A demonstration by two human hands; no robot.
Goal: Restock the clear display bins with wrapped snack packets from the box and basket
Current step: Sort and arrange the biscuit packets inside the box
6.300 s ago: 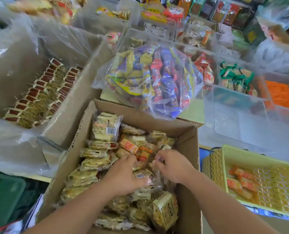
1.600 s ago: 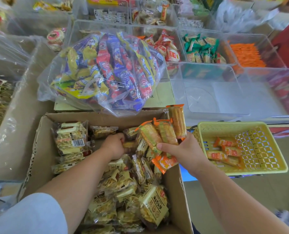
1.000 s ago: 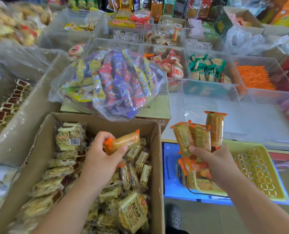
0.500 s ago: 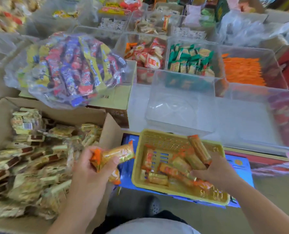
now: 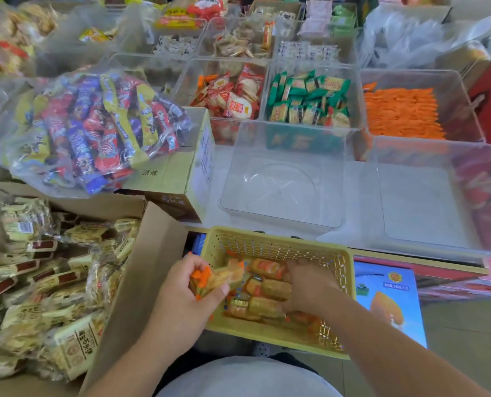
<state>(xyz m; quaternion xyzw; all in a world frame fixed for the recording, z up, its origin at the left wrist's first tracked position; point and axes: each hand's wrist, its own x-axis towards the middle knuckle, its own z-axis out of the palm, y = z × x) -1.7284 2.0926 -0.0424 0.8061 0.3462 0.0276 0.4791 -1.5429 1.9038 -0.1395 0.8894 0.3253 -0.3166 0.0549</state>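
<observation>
Head view is being read from above the yellow basket (image 5: 267, 242); what is being held, and by which hand?

A small bunch of orange-ended packets (image 5: 221, 277) is being gripped by the left hand (image 5: 181, 302) over the basket's left edge, just beside the cardboard box (image 5: 144, 267) wall. The right hand (image 5: 310, 285) is being pressed down among the packets lying in the basket. Whether anything is being grasped there cannot be told, since its fingertips are being hidden among the wrappers.

And where is trouble being risked?

By judgement, the bunch is being pinched near one end only, so a packet is probably being allowed to slip into the gap between basket and box wall. The basket also appears to be carried on a blue carton (image 5: 390, 296), and it is being leaned on toward its right edge. Tipping is being risked if that weight is being shifted outward.

Is room being offered for the lift?

It is. The empty clear bin (image 5: 284, 190) is being offered just beyond the basket's far edge, with a second empty bin (image 5: 422, 202) at its right. Its near wall is being presented as the rim to be cleared. Its left wall is being crowded by a pale carton (image 5: 178, 179) under a bag of mixed sticks (image 5: 95, 130), so the path is best being taken over the middle of the basket's far edge.
</observation>
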